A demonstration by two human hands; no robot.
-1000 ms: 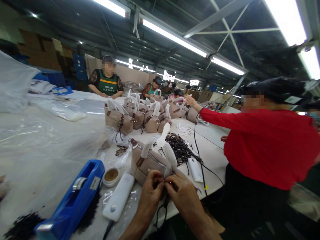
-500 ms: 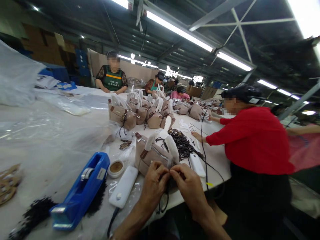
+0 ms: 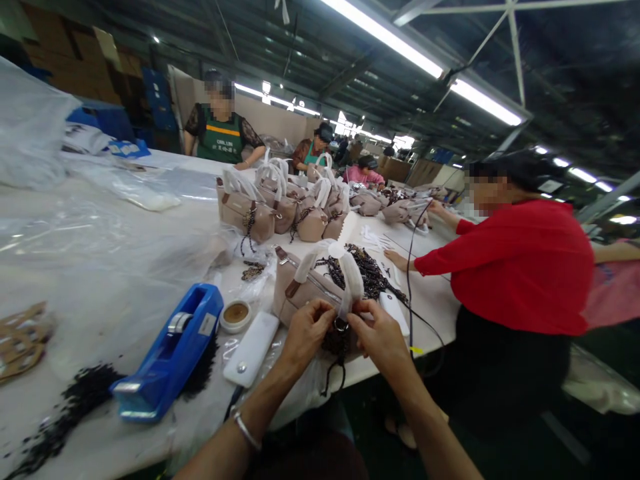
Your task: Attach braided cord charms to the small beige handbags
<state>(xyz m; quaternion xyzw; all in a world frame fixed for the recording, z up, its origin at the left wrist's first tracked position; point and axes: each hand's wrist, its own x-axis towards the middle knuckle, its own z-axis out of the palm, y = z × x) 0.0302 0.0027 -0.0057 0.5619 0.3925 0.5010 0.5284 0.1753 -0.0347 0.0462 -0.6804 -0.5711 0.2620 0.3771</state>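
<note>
A beige handbag (image 3: 300,283) with white-wrapped handles stands in front of me at the table's edge. At its near end, a metal ring (image 3: 341,325) with a dark braided cord (image 3: 335,350) hangs between my hands. My left hand (image 3: 307,333) is closed, thumb and fingertips pinching the bag's end just left of the ring. On the ring's right, my right hand (image 3: 379,328) pinches at the bag's end by the handle base. The exact bit under the fingertips is hidden. A pile of dark cords (image 3: 367,270) lies behind the bag.
To the left are a blue tape dispenser (image 3: 173,353), a white handheld device (image 3: 251,349), a round tin (image 3: 235,315) and black scraps (image 3: 85,397). More handbags (image 3: 245,212) stand behind. A co-worker in red (image 3: 510,267) leans over the right side; another white device (image 3: 394,312) lies there.
My hands have moved apart from their close pinch, to either side of the ring, which now shows with the cord hanging below. The camera view has shifted slightly.
</note>
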